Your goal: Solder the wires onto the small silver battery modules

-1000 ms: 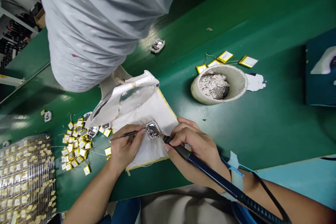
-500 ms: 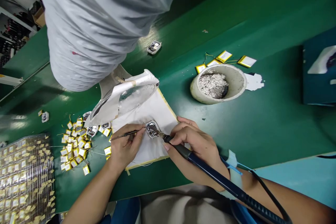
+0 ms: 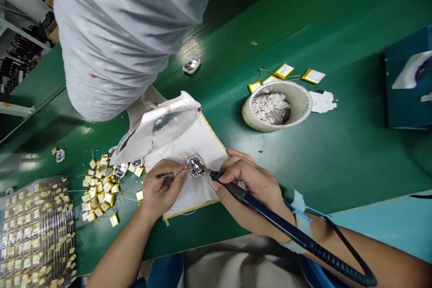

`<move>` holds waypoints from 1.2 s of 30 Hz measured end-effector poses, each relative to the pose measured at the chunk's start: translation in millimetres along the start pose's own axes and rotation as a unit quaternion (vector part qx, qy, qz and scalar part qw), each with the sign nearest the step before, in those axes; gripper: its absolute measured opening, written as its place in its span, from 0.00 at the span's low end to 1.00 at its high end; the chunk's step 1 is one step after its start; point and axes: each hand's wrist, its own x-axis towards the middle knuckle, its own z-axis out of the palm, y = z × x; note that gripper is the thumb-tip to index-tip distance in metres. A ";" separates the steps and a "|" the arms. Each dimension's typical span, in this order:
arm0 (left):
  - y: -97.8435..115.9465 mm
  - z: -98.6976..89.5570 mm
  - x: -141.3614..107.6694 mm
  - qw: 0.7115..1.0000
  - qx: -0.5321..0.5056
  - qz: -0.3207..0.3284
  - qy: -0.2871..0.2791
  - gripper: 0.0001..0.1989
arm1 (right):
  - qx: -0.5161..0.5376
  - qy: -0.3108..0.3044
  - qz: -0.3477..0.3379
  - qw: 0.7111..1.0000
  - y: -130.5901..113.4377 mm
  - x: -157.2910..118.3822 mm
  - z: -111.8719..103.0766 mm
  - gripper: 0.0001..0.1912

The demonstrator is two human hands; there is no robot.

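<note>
My right hand (image 3: 253,189) is closed around a dark blue soldering iron (image 3: 270,218), whose tip touches or nearly touches a small electronic device in an open case (image 3: 195,165). The device lies on a white sheet (image 3: 205,144) edged with yellow tape. On the device's left, my left hand (image 3: 162,189) pinches a thin metal tool that looks like tweezers (image 3: 162,175), its point close to the case edge. Whether that point touches anything is too small to tell.
Behind the sheet stands a paper-wrapped fume hood (image 3: 162,121) on a ribbed grey duct (image 3: 114,40). Yellow-edged batteries (image 3: 101,189) are heaped left, near a plastic tray stack (image 3: 37,234). A pot of solder scraps (image 3: 276,108) stands right, before a blue box (image 3: 410,78).
The whole view has shifted slightly. My left hand's tool point has dropped a little lower along the case's left edge; the soldering iron stays over the device.
</note>
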 end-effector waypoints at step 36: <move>2.2 4.8 0.0 0.991 0.130 0.011 0.031 0.06 | 0.000 0.007 0.010 1.000 -2.0 0.6 0.1 0.12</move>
